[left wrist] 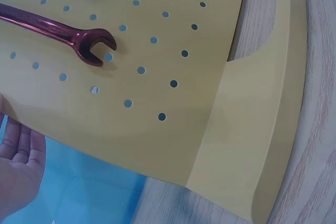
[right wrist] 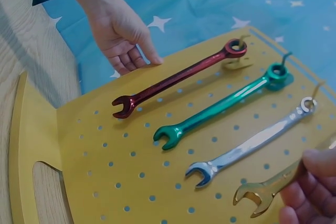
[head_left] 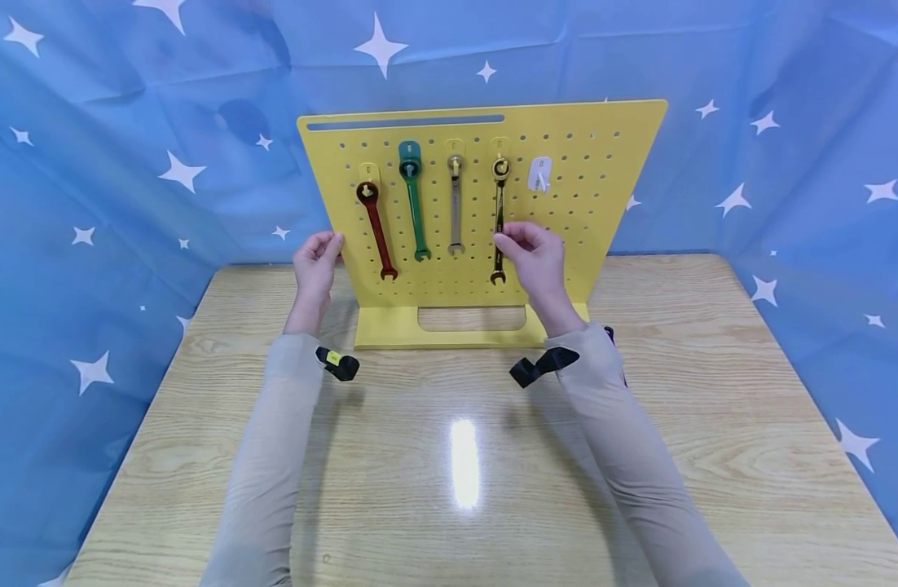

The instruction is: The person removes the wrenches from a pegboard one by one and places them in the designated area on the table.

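My right hand [head_left: 539, 259] pinches the shaft of a gold combination wrench [right wrist: 262, 192], whose ring end hangs on a hook of the yellow pegboard [head_left: 581, 220]. At the board's left edge, my left hand [head_left: 317, 261] holds on, thumb at the front and fingers behind. Beside the gold wrench hang a silver wrench [head_left: 456, 208], a green wrench [head_left: 416, 212] and a dark red wrench [head_left: 378, 232], each by its ring end with the open end downward. A white hook [head_left: 539, 174] to the right of the gold wrench carries nothing.
The board stands upright on a flat base [head_left: 386, 328] with an oblong cut-out, toward the back of a wooden table [head_left: 434, 505]. Blue cloth with white stars [head_left: 786, 163] hangs behind and at both sides. Black straps [head_left: 544, 367] with small devices circle both wrists.
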`<action>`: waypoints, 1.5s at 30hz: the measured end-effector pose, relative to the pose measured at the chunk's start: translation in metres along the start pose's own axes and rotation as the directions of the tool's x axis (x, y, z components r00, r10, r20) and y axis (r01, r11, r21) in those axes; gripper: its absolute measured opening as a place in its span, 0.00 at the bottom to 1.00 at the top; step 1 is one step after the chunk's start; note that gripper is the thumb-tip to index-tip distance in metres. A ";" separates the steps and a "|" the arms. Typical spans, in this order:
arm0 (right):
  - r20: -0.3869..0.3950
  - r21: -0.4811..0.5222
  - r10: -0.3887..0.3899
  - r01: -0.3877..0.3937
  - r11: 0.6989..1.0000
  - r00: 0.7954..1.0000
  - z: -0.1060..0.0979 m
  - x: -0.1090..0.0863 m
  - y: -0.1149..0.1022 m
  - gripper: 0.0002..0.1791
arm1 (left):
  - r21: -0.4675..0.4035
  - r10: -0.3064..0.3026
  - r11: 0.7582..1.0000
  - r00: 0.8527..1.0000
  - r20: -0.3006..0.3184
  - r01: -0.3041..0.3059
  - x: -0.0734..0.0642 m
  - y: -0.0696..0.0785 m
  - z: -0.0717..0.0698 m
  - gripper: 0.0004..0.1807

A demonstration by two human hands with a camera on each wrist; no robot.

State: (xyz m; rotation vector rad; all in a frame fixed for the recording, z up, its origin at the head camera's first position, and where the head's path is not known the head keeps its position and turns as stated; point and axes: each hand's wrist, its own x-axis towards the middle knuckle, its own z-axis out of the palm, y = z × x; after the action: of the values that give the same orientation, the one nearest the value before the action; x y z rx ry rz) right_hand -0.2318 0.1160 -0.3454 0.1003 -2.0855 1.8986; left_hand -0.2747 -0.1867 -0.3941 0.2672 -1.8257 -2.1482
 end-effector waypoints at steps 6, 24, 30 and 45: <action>0.006 0.009 -0.006 0.006 1.000 1.000 -0.002 -0.002 -0.002 0.02 | -0.008 -0.002 1.000 1.000 -0.002 0.001 0.000 0.000 0.000 0.03; 0.055 0.047 0.041 -0.044 0.998 0.998 -0.007 -0.010 -0.016 0.10 | -0.001 -0.003 1.000 1.000 -0.009 0.003 0.000 0.000 0.000 0.05; 0.070 0.072 0.032 -0.037 0.997 0.997 -0.010 -0.014 -0.021 0.10 | -0.001 0.007 1.000 1.000 -0.009 -0.007 0.000 0.000 0.000 0.04; 0.105 0.082 0.048 -0.056 0.995 0.993 -0.015 -0.019 -0.032 0.13 | 0.004 0.001 1.000 1.000 -0.005 -0.001 0.001 -0.002 0.000 0.09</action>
State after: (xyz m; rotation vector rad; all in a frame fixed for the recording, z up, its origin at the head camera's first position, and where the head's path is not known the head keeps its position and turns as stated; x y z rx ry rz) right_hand -0.2027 0.1243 -0.3189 0.1684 -2.0924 2.0538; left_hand -0.2758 -0.1869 -0.3956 0.2725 -1.8273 -2.1415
